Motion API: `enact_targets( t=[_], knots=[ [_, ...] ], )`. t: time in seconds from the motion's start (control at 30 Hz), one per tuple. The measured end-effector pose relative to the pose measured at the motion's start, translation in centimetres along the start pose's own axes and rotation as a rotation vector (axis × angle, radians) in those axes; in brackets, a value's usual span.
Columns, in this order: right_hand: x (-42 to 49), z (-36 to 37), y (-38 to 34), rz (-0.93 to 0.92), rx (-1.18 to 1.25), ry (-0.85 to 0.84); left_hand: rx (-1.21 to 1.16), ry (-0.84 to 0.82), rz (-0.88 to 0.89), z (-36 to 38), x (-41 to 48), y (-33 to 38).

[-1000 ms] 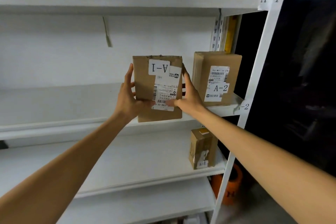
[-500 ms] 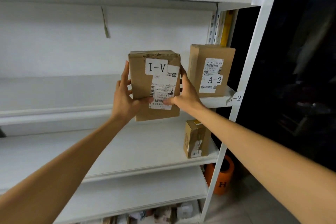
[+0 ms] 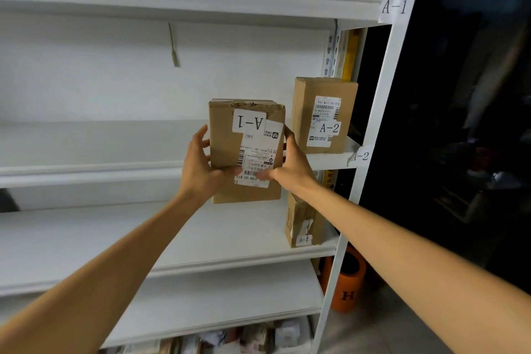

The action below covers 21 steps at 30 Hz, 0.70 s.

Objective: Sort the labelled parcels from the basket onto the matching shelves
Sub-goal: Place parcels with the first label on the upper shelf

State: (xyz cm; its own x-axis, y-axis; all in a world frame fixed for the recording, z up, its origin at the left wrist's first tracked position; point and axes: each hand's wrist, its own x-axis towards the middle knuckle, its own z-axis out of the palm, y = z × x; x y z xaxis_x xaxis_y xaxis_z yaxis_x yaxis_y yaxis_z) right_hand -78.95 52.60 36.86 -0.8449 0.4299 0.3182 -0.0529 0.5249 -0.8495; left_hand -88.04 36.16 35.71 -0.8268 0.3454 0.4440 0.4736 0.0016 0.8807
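A-1 parcel [image 3: 230, 138] clasped between left hand [image 3: 201, 169] and right hand [image 3: 293, 164], thumbs across front. Box upright, long axis vertical, label upside down, level with A-2 shelf [image 3: 330, 159]. A-1 shelf [image 3: 230, 6] well above both hands; lift likely next.

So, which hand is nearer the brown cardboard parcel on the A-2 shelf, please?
Right. The right hand is just left of the parcel; the left hand is farther left, beyond the A-1 box.

My right forearm [image 3: 330, 198] hides the top of the small parcel [image 3: 300, 224] low on the right; the clutter [image 3: 230, 339] beneath is blurred and cut off.
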Motion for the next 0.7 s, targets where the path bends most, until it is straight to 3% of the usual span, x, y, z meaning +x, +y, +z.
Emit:
enact_targets(
  t=[0.43,0.7],
  knots=[
    [3.5,-2.6,-0.1,0.019,0.027,0.09,-0.012,-0.018,0.007,1.7,4.0,1.5],
    [8.3,-3.5,0.8,0.054,0.046,0.03,-0.001,-0.007,-0.035,4.1,8.4,0.9]
  ],
)
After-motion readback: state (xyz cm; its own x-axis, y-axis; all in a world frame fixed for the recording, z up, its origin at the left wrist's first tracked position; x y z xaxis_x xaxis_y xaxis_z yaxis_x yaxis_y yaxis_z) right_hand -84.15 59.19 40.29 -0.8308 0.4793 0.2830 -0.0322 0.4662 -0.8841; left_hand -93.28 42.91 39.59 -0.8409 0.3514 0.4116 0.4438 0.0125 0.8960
